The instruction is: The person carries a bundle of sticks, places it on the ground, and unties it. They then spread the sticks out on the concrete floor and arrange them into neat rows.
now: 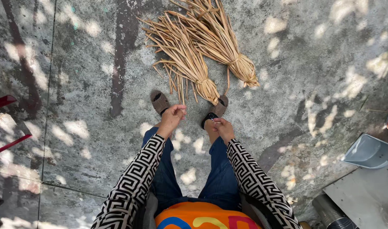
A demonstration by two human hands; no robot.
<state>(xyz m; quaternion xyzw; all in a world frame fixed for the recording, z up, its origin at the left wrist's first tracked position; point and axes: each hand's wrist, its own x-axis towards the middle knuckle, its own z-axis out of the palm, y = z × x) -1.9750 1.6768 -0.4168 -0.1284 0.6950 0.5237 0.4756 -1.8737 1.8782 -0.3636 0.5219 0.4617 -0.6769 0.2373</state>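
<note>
Two bundles (202, 46) of dried straw are seen on the concrete floor (83, 97) at the upper middle of the frame, tied ends turned toward the feet, loose ends fanned away, probably so that they may be picked up by the knots; they are laid side by side and overlapped, just beyond the sandals (160, 101). The left hand (172, 116) is raised at centre frame, fingers clenched as if pinching something thin, though what is pinched cannot be told. The right hand (222, 127) is held just beside it, fingers closed on a small dark thing, too small to name; both hands are kept well apart from the bundles. A grey dustpan (367, 152) is seen at the right edge, near a metal sheet (367, 195).
</note>
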